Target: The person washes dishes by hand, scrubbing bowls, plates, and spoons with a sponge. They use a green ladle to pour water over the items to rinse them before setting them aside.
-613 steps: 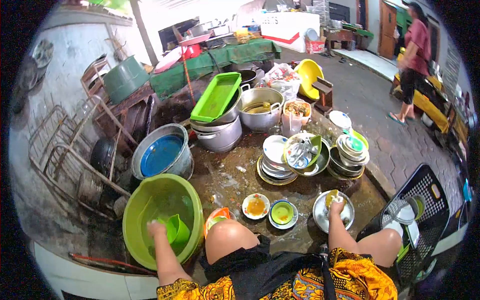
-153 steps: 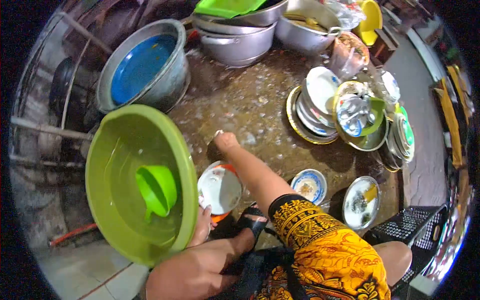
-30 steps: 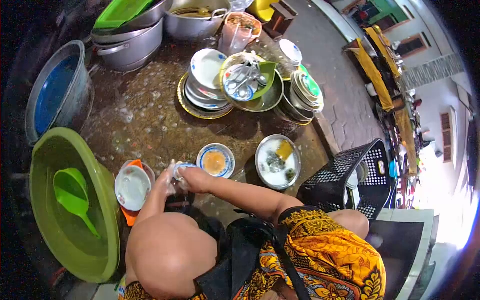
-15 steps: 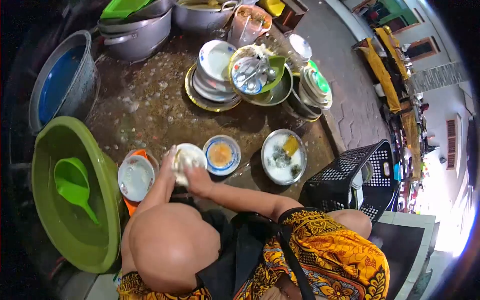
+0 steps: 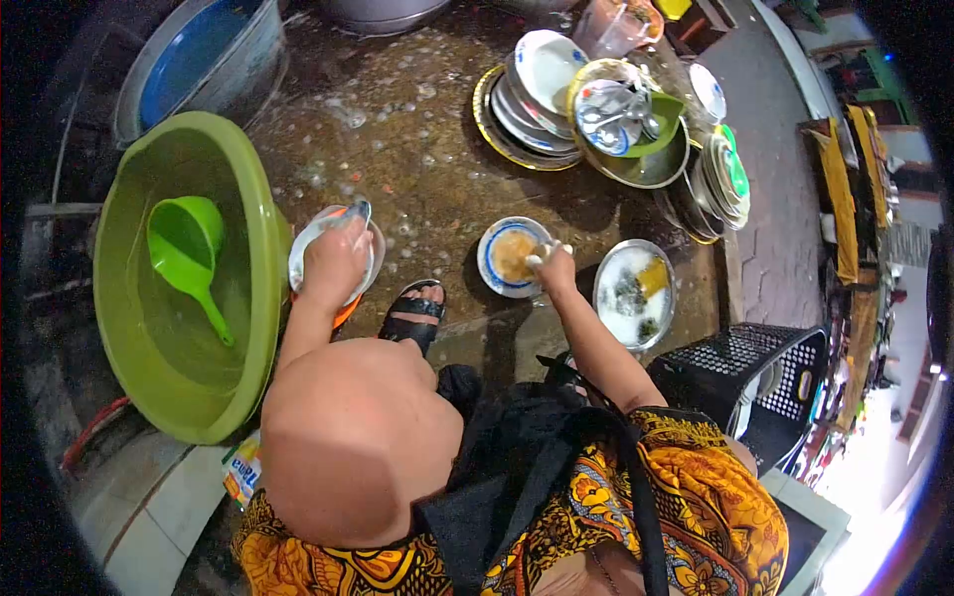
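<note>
Over the stacked white bowls at the left, my left hand grips a white bowl whose shiny rim shows past the fingers. My right hand pinches the right rim of a blue-and-white bowl holding something orange-brown, and white suds cling to its fingers. Just right of that hand is a metal basin of white foam, with a yellow sponge and dark scrubbers in it.
A large green tub with a green dipper stands left. Stacked plates, a pot with spoons and more dishes lie at the back right. A black crate is right. My sandalled foot is between my hands.
My hands have parted: the left moved with the white bowl onto the stacked bowls, the right moved to the blue-and-white bowl's rim. The view has shifted, and a foot now shows.
</note>
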Demonstrator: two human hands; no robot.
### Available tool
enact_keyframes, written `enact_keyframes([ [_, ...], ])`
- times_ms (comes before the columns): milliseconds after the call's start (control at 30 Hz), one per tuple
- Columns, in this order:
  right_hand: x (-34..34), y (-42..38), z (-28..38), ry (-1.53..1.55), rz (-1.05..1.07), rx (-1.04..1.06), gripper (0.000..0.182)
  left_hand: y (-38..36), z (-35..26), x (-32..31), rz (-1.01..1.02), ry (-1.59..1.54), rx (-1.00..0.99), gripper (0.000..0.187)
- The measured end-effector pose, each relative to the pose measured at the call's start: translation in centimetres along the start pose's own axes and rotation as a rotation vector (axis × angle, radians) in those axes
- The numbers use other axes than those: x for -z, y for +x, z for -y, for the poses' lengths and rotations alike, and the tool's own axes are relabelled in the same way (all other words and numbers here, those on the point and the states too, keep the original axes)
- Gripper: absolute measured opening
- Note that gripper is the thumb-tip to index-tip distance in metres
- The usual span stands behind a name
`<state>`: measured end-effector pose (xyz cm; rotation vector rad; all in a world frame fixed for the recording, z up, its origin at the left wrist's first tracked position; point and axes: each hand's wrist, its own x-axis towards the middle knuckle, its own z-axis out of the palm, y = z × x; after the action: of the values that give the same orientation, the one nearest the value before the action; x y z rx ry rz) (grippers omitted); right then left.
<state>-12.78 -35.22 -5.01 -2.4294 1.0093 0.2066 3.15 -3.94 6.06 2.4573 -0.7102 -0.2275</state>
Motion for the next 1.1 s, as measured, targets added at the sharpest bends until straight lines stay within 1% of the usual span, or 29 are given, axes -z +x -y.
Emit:
enact_keyframes([
  [33, -0.5, -0.2, -0.3, 0.004, 0.025, -0.015, 0.051, -0.6, 0.4, 0.0, 0.032, 0.274, 0.006, 0.018],
  [67, -1.0, -0.3, -0.2, 0.008, 0.05, -0.032, 0.053, -1.2, 1.3, -0.5, 0.079, 0.349, -0.006, 0.018],
  [100, -1.6, -0.3, 0.1, 0.014, 0.06, -0.028, 0.053, -1.9, 2.2, -1.1, 0.082, 0.358, 0.002, 0.018],
  [167, -2.5, -0.2, 0.4, -0.023, 0.122, -0.09, 0.055, -3.1, 2.8, -1.7, 0.133, 0.394, 0.023, 0.015],
  [200, -2.9, 0.0, 0.5, -0.018, 0.157, -0.113, 0.058, -3.5, 3.1, -2.1, 0.134, 0.39, 0.036, 0.022],
  [233, -3.3, 0.1, 0.7, -0.018, 0.157, -0.111, 0.058, -3.3, 2.6, -1.7, 0.133, 0.391, 0.038, 0.022],
  [300, -4.0, 0.2, 1.0, -0.034, 0.157, -0.068, 0.061, -3.1, 1.7, -1.4, 0.022, 0.313, -0.048, 0.032],
  [367, -4.4, 0.6, 1.0, -0.014, 0.166, -0.07, 0.062, -1.7, -1.4, -0.8, 0.136, 0.063, 0.029, 0.038],
  [433, -5.3, 1.3, 0.6, -0.002, 0.202, -0.214, 0.062, -0.8, -0.7, -4.6, 0.328, -0.363, 0.11, 0.038],
  [467, -6.4, 1.7, 0.0, 0.043, 0.19, -0.25, 0.066, -0.4, -0.9, -6.5, 0.484, -0.519, 0.16, 0.044],
  [500, -9.1, 2.7, -2.1, 0.041, 0.196, -0.246, 0.066, 0.0, -1.2, -8.3, 0.642, -0.678, 0.208, 0.05],
  [533, -12.4, 4.0, -4.9, 0.243, 0.223, -0.203, 0.066, 0.2, -1.0, -10.0, 0.639, -0.68, 0.211, 0.05],
  [567, -14.0, 4.6, -6.6, 0.443, 0.246, -0.161, 0.067, 0.5, -0.9, -11.8, 0.751, -0.729, 0.297, 0.056],
  [600, -8.6, 1.9, -1.5, 0.132, 0.156, -0.047, 0.065, 0.9, -0.6, -14.0, 0.865, -0.777, 0.378, 0.063],
  [633, -9.0, 1.7, -1.2, 0.124, 0.15, -0.054, 0.065, 1.2, 0.2, -17.3, 0.871, -0.784, 0.371, 0.063],
  [667, -9.4, 1.6, -1.1, 0.185, 0.187, -0.103, 0.063, 1.4, 1.1, -20.9, 0.806, -0.77, 0.223, 0.066],
  [700, -9.6, 1.6, -1.1, 0.246, 0.222, -0.148, 0.061, 1.6, 1.1, -23.0, 0.732, -0.754, 0.077, 0.069],
  [733, -8.9, 1.2, -0.4, 0.239, 0.215, -0.15, 0.061, 2.3, -2.1, -18.4, 0.784, -0.727, 0.116, 0.055],
  [767, -7.2, 0.2, 1.2, 0.212, 0.207, -0.104, 0.058, 2.4, -1.5, -20.3, 0.784, -0.732, 0.11, 0.055],
  [800, -5.8, -0.7, 2.5, 0.187, 0.2, -0.058, 0.055, 2.4, 0.1, -23.9, 0.677, -0.727, 0.145, 0.045],
  [833, -5.3, -1.2, 3.0, 0.185, 0.196, -0.058, 0.055, 2.5, 0.9, -25.8, 0.57, -0.719, 0.181, 0.036],
  [867, -4.9, -1.6, 3.5, 0.152, -0.005, 0.037, 0.053, 2.4, -0.6, -22.2, 0.502, -0.893, 0.232, 0.027],
  [900, -4.6, -1.9, 4.1, 0.121, -0.205, 0.132, 0.051, 2.4, -1.2, -20.9, 0.498, -0.892, 0.231, 0.027],
  [933, -3.6, -2.5, 5.5, 0.208, -0.207, 0.111, 0.048, 2.3, -1.1, -20.8, 0.465, -0.936, 0.3, 0.025],
  [967, -3.3, -2.9, 6.5, 0.214, -0.207, 0.109, 0.048, 2.3, -1.2, -20.2, 0.434, -0.978, 0.369, 0.024],
  [1000, -3.2, -3.3, 7.3, 0.167, -0.032, 0.25, 0.048, 2.2, -1.7, -19.9, 0.517, -1.147, 0.51, 0.025],
  [1033, -3.4, -3.7, 7.9, 0.118, 0.139, 0.388, 0.049, 2.1, -1.6, -19.8, 0.529, -1.142, 0.504, 0.025],
  [1100, -5.9, -4.9, 7.7, 0.129, 0.149, 0.49, 0.045, 2.3, -1.6, -19.1, 0.299, -1.315, 0.489, 0.028],
])
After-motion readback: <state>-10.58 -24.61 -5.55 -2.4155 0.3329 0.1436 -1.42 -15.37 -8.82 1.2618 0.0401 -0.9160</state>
